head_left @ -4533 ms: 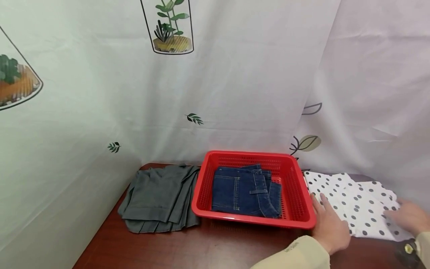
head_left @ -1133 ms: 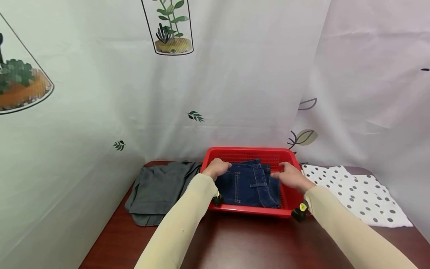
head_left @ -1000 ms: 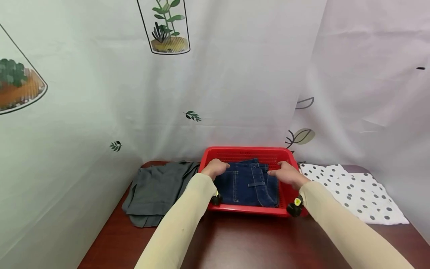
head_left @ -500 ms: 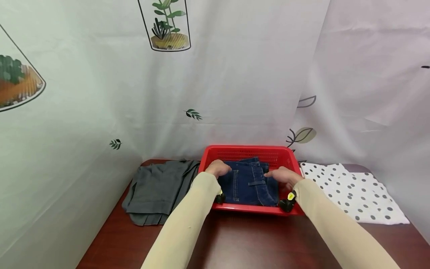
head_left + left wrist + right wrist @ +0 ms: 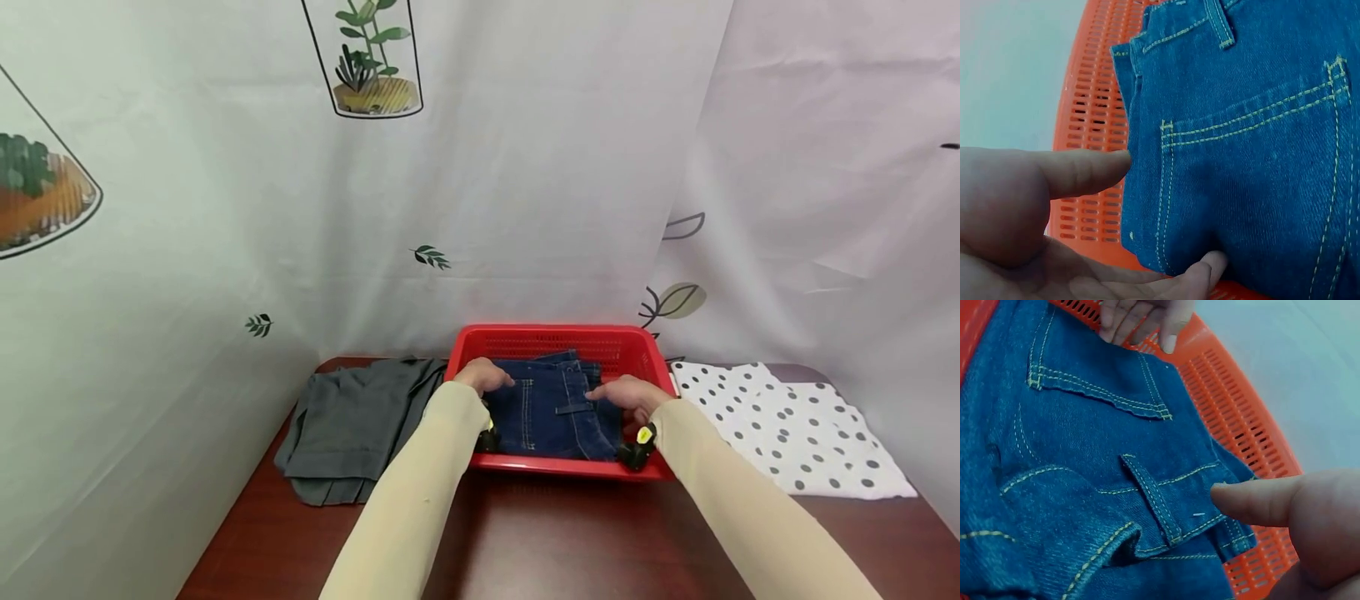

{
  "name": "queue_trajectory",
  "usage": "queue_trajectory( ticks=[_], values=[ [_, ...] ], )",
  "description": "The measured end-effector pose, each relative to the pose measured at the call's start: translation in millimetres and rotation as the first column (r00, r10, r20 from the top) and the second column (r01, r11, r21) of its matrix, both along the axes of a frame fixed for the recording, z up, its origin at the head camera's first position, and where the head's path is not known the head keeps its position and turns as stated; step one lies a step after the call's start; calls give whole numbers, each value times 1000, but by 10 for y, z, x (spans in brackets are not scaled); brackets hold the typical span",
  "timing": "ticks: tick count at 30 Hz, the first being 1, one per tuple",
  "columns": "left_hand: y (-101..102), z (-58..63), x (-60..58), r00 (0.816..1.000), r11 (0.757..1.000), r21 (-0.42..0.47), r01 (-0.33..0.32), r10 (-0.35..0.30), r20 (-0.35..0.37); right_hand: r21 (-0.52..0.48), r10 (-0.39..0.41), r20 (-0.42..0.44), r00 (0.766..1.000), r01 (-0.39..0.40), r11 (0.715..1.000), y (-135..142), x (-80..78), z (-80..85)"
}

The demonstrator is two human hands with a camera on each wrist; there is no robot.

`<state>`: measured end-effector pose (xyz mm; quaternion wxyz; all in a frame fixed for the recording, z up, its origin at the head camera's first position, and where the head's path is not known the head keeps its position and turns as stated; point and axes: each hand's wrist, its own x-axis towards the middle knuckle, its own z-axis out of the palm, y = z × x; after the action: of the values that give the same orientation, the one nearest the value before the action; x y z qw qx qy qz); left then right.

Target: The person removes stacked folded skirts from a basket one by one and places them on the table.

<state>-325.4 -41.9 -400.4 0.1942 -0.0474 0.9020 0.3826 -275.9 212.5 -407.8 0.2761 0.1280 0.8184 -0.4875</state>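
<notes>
Nearest you, at 6 o'clock: glossy reddish-brown desk (image 5: 570, 533), w/ your two cream long sleeves (image 5: 757, 492) reaching over it from approx 5 & 7. Small black wrist device w/ yellow spot (image 5: 636, 454) under R wrist; similar one on L.

Both hands are inside the rectangular red plastic basket w/ perforated walls (image 5: 555, 467), straight ahead & slightly R of centre. Your L hand (image 5: 482, 377) is at its 9 o'clock: fingers extended & relaxed, thumb straight out & apart from them, fingertips against the edge of the folded dark-blue denim garment w/ pale stitching (image 5: 543, 412). Your R hand (image 5: 633, 393) is at approx 3: thumb straight, tip at the waistband near a belt loop; other fingers mostly hidden, so can't tell if they grip.

Denim lies flat on the basket floor b/w both hands, pocket toward 9, waistband toward 3.

Beside the basket at 9: folded dark-grey cloth garment (image 5: 345, 425), reaching basket's side. At 3: white cloth w/ dark polka dots (image 5: 795, 429), spread flat, just beside basket.

Farthest, at 12: pale fabric backdrop (image 5: 540, 192) w/ printed leaves & potted plants.
</notes>
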Motion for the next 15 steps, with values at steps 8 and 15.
queue_trajectory(
  ticks=[8, 15],
  values=[
    [38, -19, 17, 996, 998, 9, 64, -65, 62, -58, -10, 2, 1000, 10, 998, 3, -7, -58],
    [28, -19, 4, 995, 997, -9, 80, -80, 53, -104, -17, 10, 1000, 18, 994, -3, 20, -83]
  ],
)
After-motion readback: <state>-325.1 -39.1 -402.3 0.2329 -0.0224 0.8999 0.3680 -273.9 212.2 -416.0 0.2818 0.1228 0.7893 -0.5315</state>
